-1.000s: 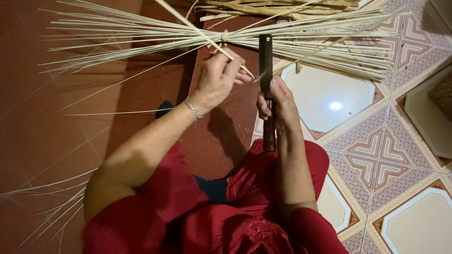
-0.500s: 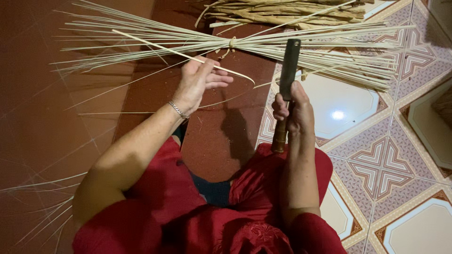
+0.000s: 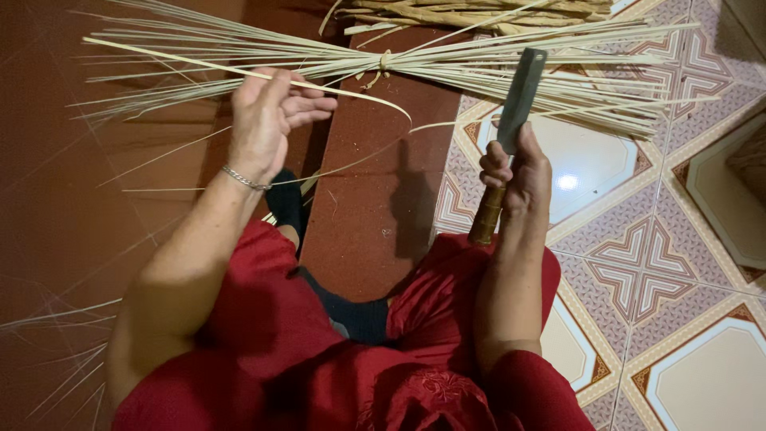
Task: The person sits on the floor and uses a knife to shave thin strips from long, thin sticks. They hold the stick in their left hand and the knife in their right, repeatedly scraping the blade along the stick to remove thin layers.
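In the head view, the person sits on the floor in red clothes, looking down at both hands. The left hand (image 3: 267, 120) is raised over the dark red floor (image 3: 72, 207), fingers curled, pinching one long pale strip (image 3: 239, 73) between thumb and fingers. The strip runs from the far left edge, passes through the hand, then bends down to the right in a loose arc. A thin metal bracelet (image 3: 243, 179) circles the left wrist.

The right hand (image 3: 519, 172) is closed in a fist around the brown wooden handle of a knife (image 3: 511, 136). The flat dark blade points up and away from the body, its tip reaching the lower edge of the bundle.

Just beyond both hands lies a bundle of pale strips (image 3: 447, 68), tied at its middle with a knot of the same material and fanning out to the left and right. Behind it, at the top edge, rests a second heap of coarser, yellower stalks (image 3: 479, 12). More loose strips (image 3: 48, 351) lie scattered at the lower left.

To the right, the floor changes to patterned tiles (image 3: 638, 271) in white, red and beige, with a bright lamp reflection just beside the right hand.
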